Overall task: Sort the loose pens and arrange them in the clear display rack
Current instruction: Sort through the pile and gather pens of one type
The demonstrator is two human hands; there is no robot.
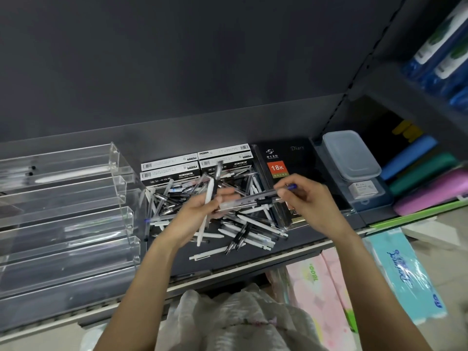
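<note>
Clear acrylic forms the stepped display rack (68,224), which stands at the left end of the dark shelf (177,259). Its lower troughs appear unfilled; the top trough seems to hold a pale item or two, though glare makes this uncertain.

Loose pens (243,226) lie heaped on the shelf just right of the rack, in front of four boxed pen cartons (195,164) and beside a black diary (278,168). White-barrelled and clear-barrelled types are mixed and crossed over one another.

The left hand (195,214) is curled round a small bundle, including a white pen (207,211) standing roughly upright and at least one darker pen behind it. The right hand (307,198) pinches a clear pen with a blue end (266,196), held nearly level, its far end reaching the left hand's fingers. Sorting is judged to be at an early stage, with no pen yet placed in the lower troughs.

Risks noted:
- The left-hand bundle is held loosely at mid-barrel; adding another pen could let one slip back into the heap.
- Several pens lie near the shelf's front edge; a forearm brushing them could send them to the floor.
- Similar clear barrels with different ink colours may be mis-sorted if caps are not checked.
</note>
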